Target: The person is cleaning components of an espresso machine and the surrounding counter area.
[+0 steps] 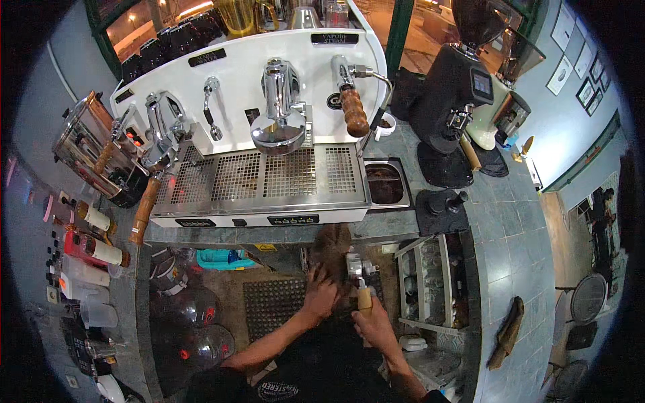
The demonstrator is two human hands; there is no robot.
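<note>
My right hand [376,328] is wrapped round the light wooden handle of a portafilter [354,267]. Its metal head points away from me, below the counter's front edge. Close to its left side, my left hand [321,295] is closed on a dark brown cloth [332,242], which spreads up toward the counter edge. Whether the cloth touches the portafilter I cannot tell. Ahead stands a white espresso machine [235,107]. The chrome group head [279,131] at its middle has no portafilter in it, while another portafilter with a wooden handle [144,211] hangs at the left group.
A black grinder [447,101] stands at the right, with a tamper [440,205] on a dark mat before it. A steel bin of coffee grounds [386,185] is set beside the drip tray. Another brown cloth [507,334] lies on the right counter. Bottles [97,248] line the left.
</note>
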